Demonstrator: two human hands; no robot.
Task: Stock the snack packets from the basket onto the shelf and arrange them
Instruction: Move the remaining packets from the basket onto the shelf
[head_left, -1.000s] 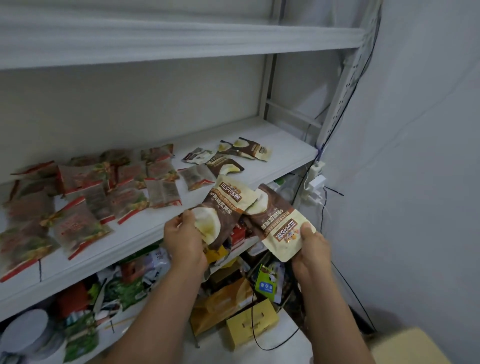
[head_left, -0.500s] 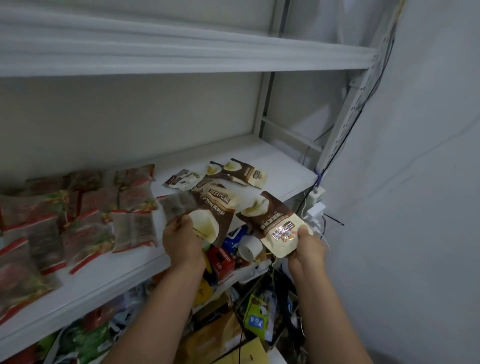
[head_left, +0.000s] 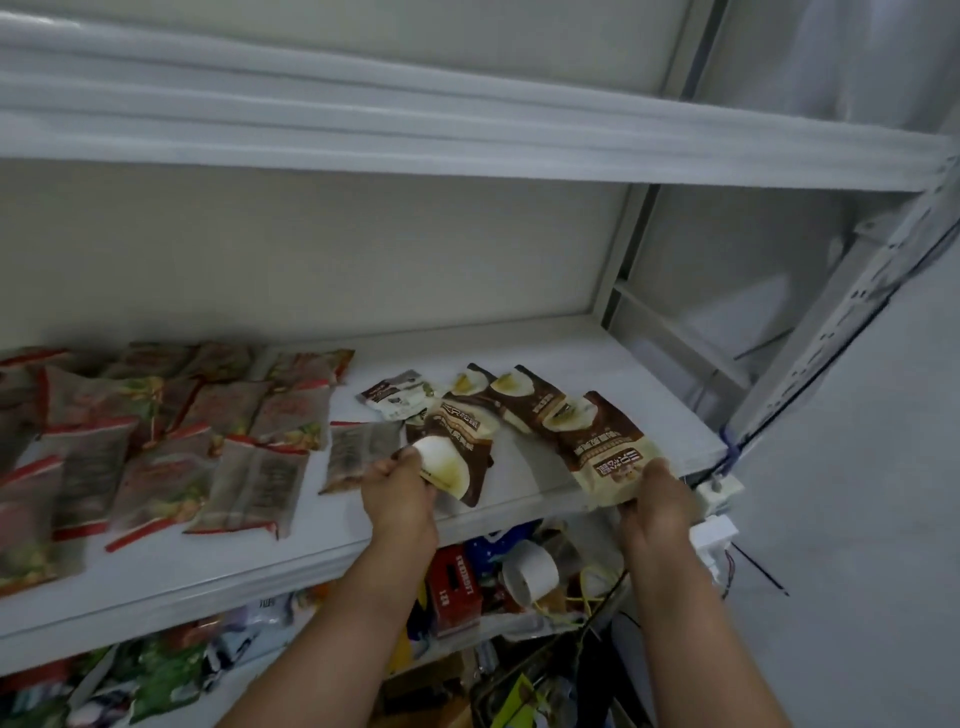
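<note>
My left hand (head_left: 397, 491) grips a brown and cream snack packet (head_left: 457, 457) by its lower end, over the white shelf (head_left: 597, 358). My right hand (head_left: 657, 499) pinches a second brown and cream packet (head_left: 597, 447) at its cream end, near the shelf's front edge. Two more brown packets (head_left: 514, 397) and a small pale packet (head_left: 397, 397) lie flat on the shelf behind them. Several red-edged clear packets (head_left: 171, 441) cover the shelf's left half. No basket is in view.
An upper shelf board (head_left: 467, 140) runs overhead. The metal upright (head_left: 841, 312) and a white power adapter (head_left: 719, 488) stand at the shelf's right end. Below the shelf sit a red box (head_left: 457, 587), a white roll (head_left: 530, 571) and assorted clutter.
Both hands have risen from below the shelf edge and moved forward, bringing the two packets over the shelf surface. The view has tilted upward.
</note>
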